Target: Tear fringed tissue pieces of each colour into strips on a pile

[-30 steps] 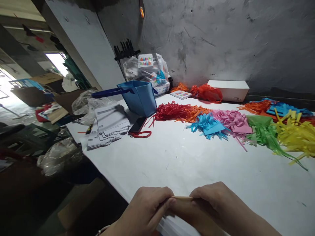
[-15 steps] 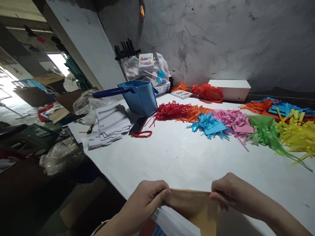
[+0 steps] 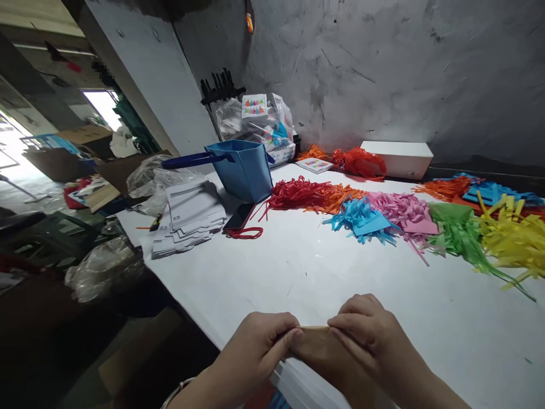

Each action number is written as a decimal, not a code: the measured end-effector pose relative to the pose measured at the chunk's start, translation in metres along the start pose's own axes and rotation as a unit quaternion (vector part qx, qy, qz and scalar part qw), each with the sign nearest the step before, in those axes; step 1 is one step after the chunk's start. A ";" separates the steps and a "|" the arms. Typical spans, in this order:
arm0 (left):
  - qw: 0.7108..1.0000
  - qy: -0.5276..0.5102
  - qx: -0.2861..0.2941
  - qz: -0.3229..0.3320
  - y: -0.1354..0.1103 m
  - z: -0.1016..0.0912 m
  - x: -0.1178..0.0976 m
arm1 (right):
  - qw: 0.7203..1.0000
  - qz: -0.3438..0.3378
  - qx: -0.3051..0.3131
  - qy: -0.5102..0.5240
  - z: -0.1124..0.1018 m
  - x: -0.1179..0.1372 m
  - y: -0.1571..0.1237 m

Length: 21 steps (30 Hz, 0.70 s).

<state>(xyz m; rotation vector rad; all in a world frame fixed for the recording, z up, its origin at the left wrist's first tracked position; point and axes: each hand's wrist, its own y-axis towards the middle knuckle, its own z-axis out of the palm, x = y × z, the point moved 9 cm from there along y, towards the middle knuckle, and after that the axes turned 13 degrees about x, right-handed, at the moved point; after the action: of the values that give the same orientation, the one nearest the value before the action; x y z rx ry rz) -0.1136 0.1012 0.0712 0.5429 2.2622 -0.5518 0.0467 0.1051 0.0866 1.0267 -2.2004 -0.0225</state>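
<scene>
My left hand (image 3: 259, 349) pinches the upper edge of a thin tan sheet (image 3: 317, 351) between thumb and fingers, low in the view at the table's near side. Close beside it, my right hand (image 3: 374, 343) grips the same edge, only a short stretch showing between the two. Whether the sheet is paper, tape or card I cannot tell. A whitish translucent piece (image 3: 309, 383) lies below it, with bits of red and blue partly hidden under my left wrist.
On the white table (image 3: 272, 272) lie red tassels (image 3: 296, 193), blue tassels (image 3: 361, 218), pink tassels (image 3: 402, 210), green tassels (image 3: 460, 227) and yellow tassels (image 3: 515, 233). Stacked white cards (image 3: 191, 210), a phone (image 3: 239, 217) and a blue bin (image 3: 242, 170) stand left. Behind is a white box (image 3: 398, 159).
My right hand has moved left along the sheet's edge, close to my left hand. My left hand keeps its pinch nearly in place.
</scene>
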 end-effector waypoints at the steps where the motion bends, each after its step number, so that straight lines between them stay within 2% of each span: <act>1: 1.000 0.000 0.001 0.000 0.000 0.001 0.000 | 1.000 -0.011 -0.014 -0.004 -0.002 0.000 -0.002; 8: 1.000 -0.003 0.004 0.006 0.000 0.002 -0.005 | 0.988 -0.096 -0.107 -0.064 -0.017 0.019 -0.009; 15: 1.000 -0.006 0.004 0.002 0.001 0.001 0.000 | 0.959 -0.147 -0.114 -0.214 -0.016 0.050 -0.008; 21: 1.000 -0.015 0.002 -0.010 0.002 -0.001 0.000 | 0.958 -0.167 -0.115 -0.203 -0.014 0.052 -0.009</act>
<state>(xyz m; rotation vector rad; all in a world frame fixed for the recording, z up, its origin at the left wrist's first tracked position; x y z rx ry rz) -0.1134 0.1034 0.0711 0.5107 2.2418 -0.5707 0.0377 0.0668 0.1249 1.3366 -2.2767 -0.6825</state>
